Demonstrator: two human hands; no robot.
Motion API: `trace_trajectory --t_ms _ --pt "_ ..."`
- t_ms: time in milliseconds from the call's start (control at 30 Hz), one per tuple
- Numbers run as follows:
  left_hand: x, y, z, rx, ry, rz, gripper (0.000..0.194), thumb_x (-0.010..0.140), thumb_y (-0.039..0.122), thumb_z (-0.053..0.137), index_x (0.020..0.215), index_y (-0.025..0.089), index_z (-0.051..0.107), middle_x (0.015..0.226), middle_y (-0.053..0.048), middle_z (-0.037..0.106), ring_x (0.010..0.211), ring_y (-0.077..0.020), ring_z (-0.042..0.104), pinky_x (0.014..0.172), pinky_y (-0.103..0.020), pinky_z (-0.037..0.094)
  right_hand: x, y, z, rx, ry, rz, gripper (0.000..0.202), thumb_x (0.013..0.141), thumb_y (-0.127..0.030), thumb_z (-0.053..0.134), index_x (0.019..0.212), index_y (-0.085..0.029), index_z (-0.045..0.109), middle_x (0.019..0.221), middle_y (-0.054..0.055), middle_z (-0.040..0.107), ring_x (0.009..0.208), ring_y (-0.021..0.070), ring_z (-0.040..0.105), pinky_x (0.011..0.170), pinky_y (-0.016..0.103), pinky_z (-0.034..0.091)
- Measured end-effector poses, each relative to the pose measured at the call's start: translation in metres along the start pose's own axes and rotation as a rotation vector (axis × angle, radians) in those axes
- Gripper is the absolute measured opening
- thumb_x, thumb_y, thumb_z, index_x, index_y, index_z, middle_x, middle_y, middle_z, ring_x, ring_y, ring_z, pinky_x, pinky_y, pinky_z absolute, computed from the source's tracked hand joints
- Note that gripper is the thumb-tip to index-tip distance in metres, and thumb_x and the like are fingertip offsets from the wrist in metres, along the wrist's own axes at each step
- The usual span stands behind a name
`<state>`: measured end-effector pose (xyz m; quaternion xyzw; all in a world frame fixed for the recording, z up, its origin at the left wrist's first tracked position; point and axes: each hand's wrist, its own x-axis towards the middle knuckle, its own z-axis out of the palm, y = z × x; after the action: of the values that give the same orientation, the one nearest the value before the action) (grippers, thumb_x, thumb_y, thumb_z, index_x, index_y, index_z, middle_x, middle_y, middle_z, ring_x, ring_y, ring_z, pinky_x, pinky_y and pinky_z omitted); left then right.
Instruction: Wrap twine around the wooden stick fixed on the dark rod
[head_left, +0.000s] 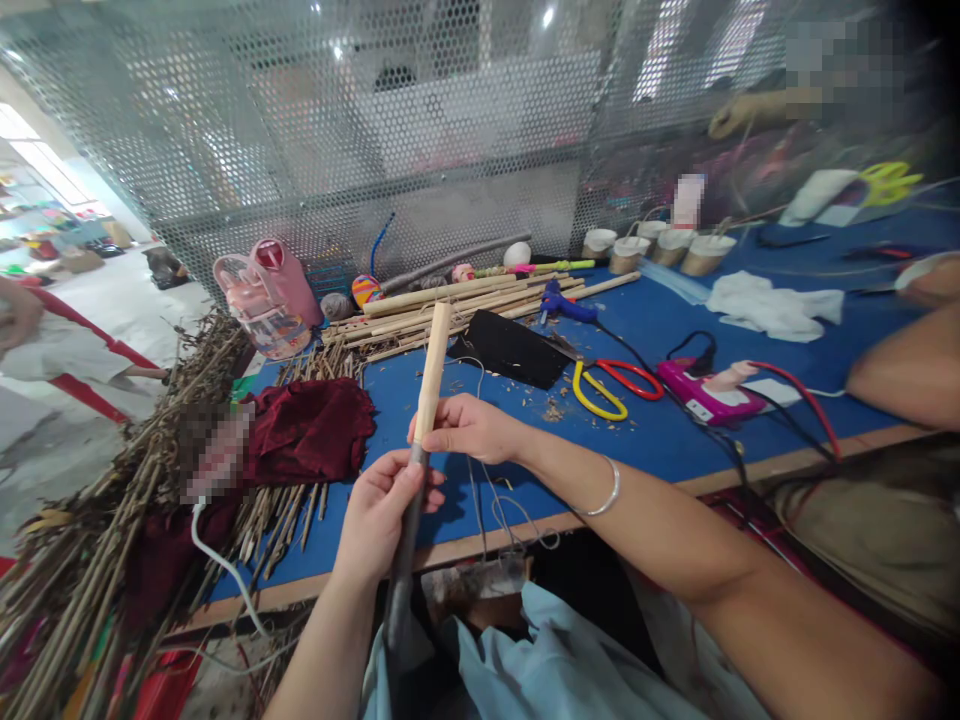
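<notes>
A pale wooden stick [432, 375], its lower part covered in grey wrapping [406, 560], slants up in front of me, its lower end by my lap. My left hand [380, 508] is closed around the grey part, just below where bare wood starts. Above it, my right hand [471, 428] pinches the stick near that boundary. Thin grey cord [517, 512] hangs in loops by the table edge below my right hand. Beyond the hands lie a black cloth [514, 348] and scissors [604, 388] with one yellow and one red handle.
Bare sticks [480, 305] lie along the back, with a blue glue gun [568, 303] beside them. A purple power strip [709, 392] with cables sits right. Dark red cloth [311, 430] and bundled twigs [97, 530] cover the left. Another person's arm [911, 365] rests at right.
</notes>
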<state>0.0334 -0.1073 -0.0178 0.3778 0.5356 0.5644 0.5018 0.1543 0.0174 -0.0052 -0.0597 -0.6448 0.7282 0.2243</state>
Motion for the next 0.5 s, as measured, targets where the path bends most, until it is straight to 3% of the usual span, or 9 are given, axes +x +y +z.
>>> trace_trajectory --t_ms 100,167,333,500 --pt "-0.0040 -0.0032 0.0059 0.245 0.255 0.206 0.042 0.062 0.032 0.074 0.098 0.017 0.059 0.085 -0.004 0.065 0.071 -0.0151 0.061 0.061 -0.024 0.049 0.0009 0.0022 0.0017 0.009 0.033 -0.004 0.032 0.069 -0.038 0.070 0.083 -0.011 0.060 0.078 0.003 0.063 0.073 0.0113 0.058 0.073 0.026 0.046" --pt "-0.0056 -0.0052 0.0082 0.337 0.365 0.277 0.036 0.060 0.030 0.076 0.091 0.018 0.060 0.080 -0.002 0.065 0.070 -0.0145 0.060 0.061 -0.023 0.048 0.0016 0.0024 0.0023 0.005 0.038 0.001 0.034 0.068 -0.039 0.070 0.083 -0.011 0.060 0.079 0.003 0.063 0.074 0.0120 0.059 0.075 0.028 0.046" --pt "-0.0030 -0.0029 0.0061 0.107 0.210 0.143 0.029 0.068 0.035 0.070 0.083 0.014 0.057 0.066 0.000 0.062 0.053 -0.0115 0.057 0.053 -0.024 0.048 0.0007 0.0001 0.0013 -0.039 -0.002 -0.008 0.034 0.072 -0.041 0.066 0.088 -0.011 0.062 0.084 0.005 0.064 0.081 0.0131 0.058 0.081 0.030 0.045" --pt "-0.0032 0.0001 0.0080 0.054 0.191 0.258 0.049 0.072 0.029 0.067 0.116 0.023 0.045 0.081 0.001 0.059 0.050 -0.0075 0.055 0.046 -0.019 0.047 -0.0002 0.0044 0.0026 0.006 -0.048 -0.027 0.043 0.078 -0.040 0.061 0.109 -0.011 0.055 0.090 0.005 0.061 0.082 0.0116 0.057 0.080 0.028 0.043"
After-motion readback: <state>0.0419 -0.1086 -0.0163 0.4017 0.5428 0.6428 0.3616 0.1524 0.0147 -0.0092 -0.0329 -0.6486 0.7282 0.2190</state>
